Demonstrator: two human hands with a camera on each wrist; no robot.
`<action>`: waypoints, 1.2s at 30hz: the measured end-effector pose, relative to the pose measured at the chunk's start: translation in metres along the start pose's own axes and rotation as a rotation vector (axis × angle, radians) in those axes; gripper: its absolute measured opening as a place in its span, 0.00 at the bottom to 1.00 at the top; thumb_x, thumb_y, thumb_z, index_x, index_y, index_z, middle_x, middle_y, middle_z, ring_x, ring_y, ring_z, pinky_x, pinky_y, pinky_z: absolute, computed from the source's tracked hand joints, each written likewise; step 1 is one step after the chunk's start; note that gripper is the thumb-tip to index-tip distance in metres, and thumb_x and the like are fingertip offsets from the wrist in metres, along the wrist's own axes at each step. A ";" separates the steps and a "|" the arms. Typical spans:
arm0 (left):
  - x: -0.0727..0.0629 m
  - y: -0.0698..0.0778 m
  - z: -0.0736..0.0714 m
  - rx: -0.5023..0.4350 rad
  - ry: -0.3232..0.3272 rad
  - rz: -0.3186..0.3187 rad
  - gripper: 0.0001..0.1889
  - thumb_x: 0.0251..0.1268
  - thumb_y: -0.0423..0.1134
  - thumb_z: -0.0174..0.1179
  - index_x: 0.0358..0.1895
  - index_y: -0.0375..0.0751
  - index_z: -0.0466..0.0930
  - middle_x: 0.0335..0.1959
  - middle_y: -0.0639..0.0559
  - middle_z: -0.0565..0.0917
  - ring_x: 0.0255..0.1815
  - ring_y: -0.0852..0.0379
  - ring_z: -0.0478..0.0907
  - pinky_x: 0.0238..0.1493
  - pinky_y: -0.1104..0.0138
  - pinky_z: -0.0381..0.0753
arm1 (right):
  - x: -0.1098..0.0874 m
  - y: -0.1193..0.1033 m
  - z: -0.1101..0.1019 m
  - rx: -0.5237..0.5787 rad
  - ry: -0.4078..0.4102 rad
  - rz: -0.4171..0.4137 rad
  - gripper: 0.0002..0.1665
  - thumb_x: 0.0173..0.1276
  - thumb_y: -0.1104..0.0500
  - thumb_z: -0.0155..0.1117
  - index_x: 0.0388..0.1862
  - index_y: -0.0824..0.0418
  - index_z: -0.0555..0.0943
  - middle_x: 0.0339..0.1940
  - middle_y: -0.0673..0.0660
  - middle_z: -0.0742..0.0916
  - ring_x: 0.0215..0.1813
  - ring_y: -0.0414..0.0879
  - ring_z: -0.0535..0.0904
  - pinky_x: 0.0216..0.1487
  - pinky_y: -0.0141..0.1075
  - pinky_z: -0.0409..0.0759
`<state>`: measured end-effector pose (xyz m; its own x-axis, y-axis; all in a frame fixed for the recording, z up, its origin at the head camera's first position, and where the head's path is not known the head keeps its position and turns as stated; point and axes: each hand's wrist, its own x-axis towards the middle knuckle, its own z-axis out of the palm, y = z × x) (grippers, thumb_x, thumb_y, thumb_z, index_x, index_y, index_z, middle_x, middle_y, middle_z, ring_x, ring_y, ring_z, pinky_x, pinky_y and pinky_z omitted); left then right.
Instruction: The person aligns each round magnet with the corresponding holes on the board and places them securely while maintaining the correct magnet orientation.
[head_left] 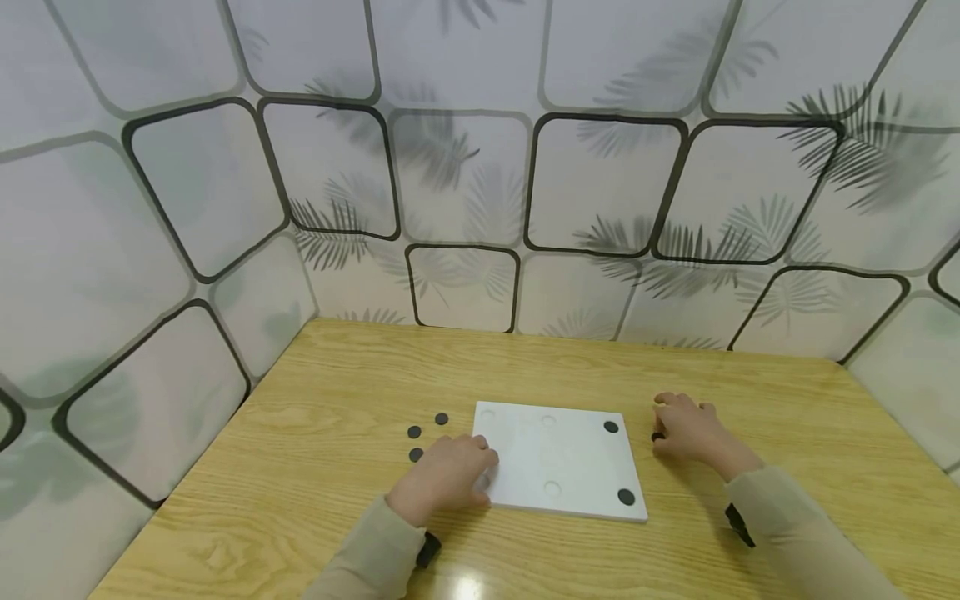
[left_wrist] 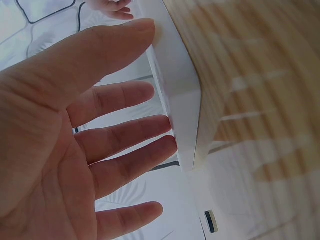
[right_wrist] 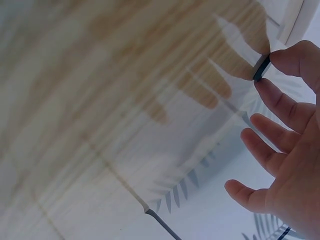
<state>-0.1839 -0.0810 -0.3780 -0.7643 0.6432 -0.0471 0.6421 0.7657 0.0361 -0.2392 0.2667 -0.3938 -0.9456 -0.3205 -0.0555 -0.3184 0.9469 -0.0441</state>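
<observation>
A white rectangular board [head_left: 588,462] with shallow round recesses lies on the table. Two black discs [head_left: 626,497] occupy recesses along its right side. My left hand [head_left: 448,475] is at the board's left edge, fingers loosely extended, with fingertips against the board; in the left wrist view the thumb is by the edge of the board [left_wrist: 182,95] too. To the right of the board, my right hand [head_left: 692,432] pinches another black disc [right_wrist: 261,68] between thumb and index finger, tilted on edge close to the tabletop. Its other fingers are spread.
Three loose black discs [head_left: 414,432] lie on the wooden table [head_left: 337,383] left of the board, close to my left hand. Patterned panels [head_left: 465,183] with leaf prints rise behind the table and at its sides.
</observation>
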 end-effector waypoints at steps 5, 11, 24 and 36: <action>0.001 0.000 0.000 0.001 -0.008 -0.003 0.18 0.41 0.51 0.68 0.38 0.49 0.79 0.30 0.59 0.74 0.28 0.63 0.70 0.26 0.70 0.70 | -0.002 -0.001 -0.002 0.006 -0.005 -0.004 0.11 0.47 0.57 0.64 0.16 0.54 0.70 0.53 0.68 0.71 0.52 0.64 0.64 0.41 0.67 0.59; 0.001 0.002 0.001 0.000 -0.014 -0.009 0.18 0.41 0.51 0.68 0.38 0.48 0.79 0.30 0.59 0.75 0.28 0.63 0.70 0.26 0.70 0.70 | -0.004 -0.001 -0.003 0.004 -0.006 -0.014 0.11 0.46 0.58 0.64 0.16 0.55 0.70 0.54 0.68 0.71 0.53 0.64 0.64 0.41 0.67 0.59; -0.001 0.006 0.002 -0.006 -0.007 -0.021 0.18 0.41 0.51 0.69 0.37 0.49 0.80 0.29 0.59 0.74 0.27 0.63 0.70 0.26 0.69 0.70 | -0.007 -0.004 -0.003 -0.002 0.043 -0.060 0.10 0.45 0.58 0.62 0.14 0.52 0.70 0.55 0.67 0.71 0.54 0.65 0.64 0.43 0.68 0.57; -0.002 0.006 0.002 -0.004 0.000 -0.012 0.18 0.41 0.51 0.68 0.37 0.48 0.79 0.29 0.59 0.74 0.28 0.63 0.70 0.26 0.70 0.70 | -0.009 -0.026 -0.007 -0.007 0.096 -0.151 0.11 0.46 0.59 0.63 0.14 0.51 0.70 0.54 0.65 0.72 0.54 0.64 0.66 0.44 0.67 0.57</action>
<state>-0.1784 -0.0776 -0.3795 -0.7720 0.6338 -0.0480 0.6326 0.7735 0.0390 -0.2232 0.2455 -0.3856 -0.8889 -0.4558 0.0463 -0.4575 0.8884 -0.0380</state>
